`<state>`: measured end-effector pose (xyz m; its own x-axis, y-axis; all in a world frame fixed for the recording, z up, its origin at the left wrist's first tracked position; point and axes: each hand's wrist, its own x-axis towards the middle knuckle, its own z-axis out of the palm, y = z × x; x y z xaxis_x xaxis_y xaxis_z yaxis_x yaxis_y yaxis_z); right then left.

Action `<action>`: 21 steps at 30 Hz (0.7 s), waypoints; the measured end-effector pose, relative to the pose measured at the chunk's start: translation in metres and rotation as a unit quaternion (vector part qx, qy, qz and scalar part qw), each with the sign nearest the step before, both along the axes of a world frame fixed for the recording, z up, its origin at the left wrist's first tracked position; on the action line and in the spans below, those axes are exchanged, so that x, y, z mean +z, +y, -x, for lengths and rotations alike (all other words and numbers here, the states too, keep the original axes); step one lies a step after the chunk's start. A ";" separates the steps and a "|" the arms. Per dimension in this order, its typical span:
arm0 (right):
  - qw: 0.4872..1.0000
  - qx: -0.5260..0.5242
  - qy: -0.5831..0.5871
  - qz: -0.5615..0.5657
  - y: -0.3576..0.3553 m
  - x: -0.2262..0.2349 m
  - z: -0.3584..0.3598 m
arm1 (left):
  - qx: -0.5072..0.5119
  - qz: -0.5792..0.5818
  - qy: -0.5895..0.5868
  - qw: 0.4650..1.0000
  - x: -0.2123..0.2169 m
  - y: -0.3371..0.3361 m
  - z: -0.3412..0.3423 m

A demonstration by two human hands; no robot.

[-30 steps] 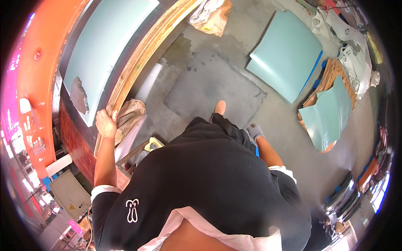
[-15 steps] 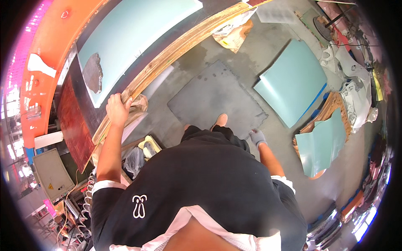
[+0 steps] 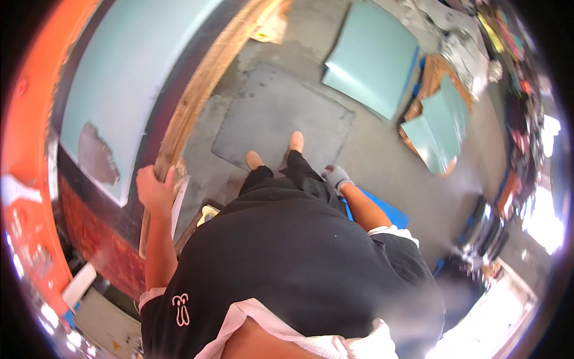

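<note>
My bare left hand (image 3: 156, 186) is closed over the wooden edge (image 3: 196, 102) of a workbench on the left, thumb on the inner side. On the bench's dark top lies a pale green sheet (image 3: 128, 78). A grey, ragged-edged patch (image 3: 97, 154) shows near the sheet's close end. My right hand (image 3: 336, 176), in a grey glove, hangs low beside my right thigh. Nothing shows in it, but its fingers are blurred and partly turned away.
My feet stand on a dark grey mat (image 3: 281, 107). Green sheets (image 3: 373, 57) lie on the floor to the right, with cut green pieces (image 3: 439, 125) on brown paper closer in. A blue flat thing (image 3: 382, 209) lies behind my right forearm. An orange machine frame (image 3: 27, 131) borders the bench.
My view has turned to the right, so the bench and sheets sit differently. The blue flat thing has come into view by my right arm. My left hand stays on the wooden edge.
</note>
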<state>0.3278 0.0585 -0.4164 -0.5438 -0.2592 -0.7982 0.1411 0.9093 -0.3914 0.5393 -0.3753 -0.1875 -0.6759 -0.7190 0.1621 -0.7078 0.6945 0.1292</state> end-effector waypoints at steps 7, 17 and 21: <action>0.992 -0.124 -0.007 -0.033 0.017 0.014 -0.092 | -0.037 -0.035 0.021 0.998 -0.002 -0.008 -0.009; 0.993 -0.057 0.046 -0.096 0.021 0.004 -0.105 | -0.063 -0.052 0.045 0.996 -0.012 -0.023 -0.016; 0.990 -0.069 0.062 -0.103 0.049 0.000 -0.099 | -0.075 -0.023 0.054 0.995 -0.013 -0.025 -0.015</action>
